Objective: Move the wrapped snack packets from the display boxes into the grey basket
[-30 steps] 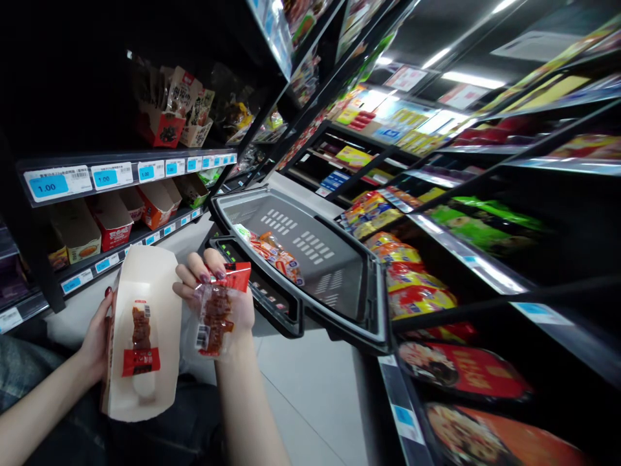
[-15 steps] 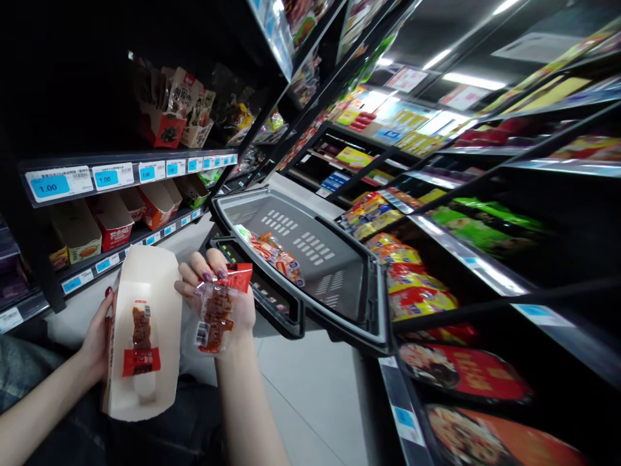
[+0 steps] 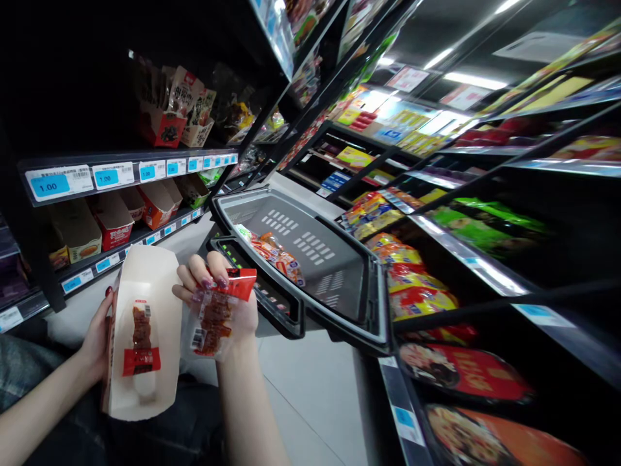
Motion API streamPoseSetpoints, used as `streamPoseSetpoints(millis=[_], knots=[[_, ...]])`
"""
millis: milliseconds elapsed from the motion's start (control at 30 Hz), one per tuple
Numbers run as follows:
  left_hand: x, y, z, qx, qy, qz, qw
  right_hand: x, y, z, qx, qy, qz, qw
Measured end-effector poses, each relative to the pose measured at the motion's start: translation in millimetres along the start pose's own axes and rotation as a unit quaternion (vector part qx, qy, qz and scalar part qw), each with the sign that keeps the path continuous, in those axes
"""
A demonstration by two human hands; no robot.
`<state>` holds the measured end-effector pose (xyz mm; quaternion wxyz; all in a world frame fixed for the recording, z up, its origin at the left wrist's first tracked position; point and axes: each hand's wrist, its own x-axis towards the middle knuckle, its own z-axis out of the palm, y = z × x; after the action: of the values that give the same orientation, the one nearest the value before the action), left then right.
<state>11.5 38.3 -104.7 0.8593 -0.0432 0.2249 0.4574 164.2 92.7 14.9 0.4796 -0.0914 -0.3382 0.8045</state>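
Note:
My left hand (image 3: 98,340) grips the side of an open cardboard display box (image 3: 162,349), tilted so its inside faces me. One snack packet (image 3: 141,333) lies in it, clear with a red end and brown food inside. Beside the box, my right hand (image 3: 242,307) is closed around a similar clear and red snack packet (image 3: 213,320), fingers folded over its upper part with the barcode showing. Both hands are above my lap, in front of the shopping basket (image 3: 317,255), which holds several red and orange packaged snacks (image 3: 279,255).
A left shelf (image 3: 130,169) carries blue price tags, display boxes (image 3: 114,220) and pouches (image 3: 187,97). On the right stands another shelf unit (image 3: 485,272) with yellow and red bags (image 3: 412,272) and red oval packs (image 3: 466,372). Pale floor tiles (image 3: 310,388) lie below the basket.
My right hand has shifted and turned slightly, tilting the packet in it so its red end sits a little further right. My left hand and the box are nearly unmoved.

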Motion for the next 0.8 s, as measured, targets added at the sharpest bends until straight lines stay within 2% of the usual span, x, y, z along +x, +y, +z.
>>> streamPoseSetpoints(millis=[133,267,367,467,567,600,633,667,700,733,767,800], knots=[[-2.5,0.7,5.0,0.013,0.040,0.019,0.999,0.2,-1.4,-1.2,-0.002,-0.005,0.000,1.000],[-3.2,0.4,9.8,0.015,0.051,0.022,0.998,1.7,0.3,-2.8,-0.021,0.002,-0.003,1.000],[-2.8,-0.3,10.7,0.021,0.056,0.024,0.998,2.6,1.7,-1.4,-0.112,0.048,-0.018,0.992],[-4.6,0.1,9.7,0.028,0.075,0.022,0.997,-1.9,-7.0,5.4,-0.256,0.114,-0.057,0.958],[-8.2,1.8,8.4,0.036,0.066,0.021,0.997,-16.9,-33.3,16.0,-0.353,0.176,-0.127,0.910],[-9.2,2.1,8.2,0.042,0.061,0.020,0.997,-24.3,-45.1,19.3,-0.403,0.220,-0.169,0.872],[-9.8,2.0,8.4,0.049,0.058,0.020,0.997,-32.5,-57.6,21.7,-0.466,0.285,-0.216,0.809],[-10.2,1.4,8.8,0.058,0.063,0.024,0.996,-41.3,-70.1,22.8,-0.532,0.367,-0.259,0.718],[-10.2,0.3,9.7,0.064,0.059,0.033,0.996,-50.4,-82.4,22.2,-0.592,0.457,-0.289,0.598],[-10.1,-1.3,11.2,0.065,0.059,0.051,0.995,-59.4,-94.0,19.6,-0.637,0.540,-0.298,0.463],[-10.1,-3.2,13.2,0.070,0.053,0.054,0.995,-68.1,-104.8,14.6,-0.662,0.604,-0.278,0.346],[-10.2,-5.2,16.0,0.079,0.043,0.055,0.994,-76.3,-114.8,7.2,-0.672,0.647,-0.237,0.271]])
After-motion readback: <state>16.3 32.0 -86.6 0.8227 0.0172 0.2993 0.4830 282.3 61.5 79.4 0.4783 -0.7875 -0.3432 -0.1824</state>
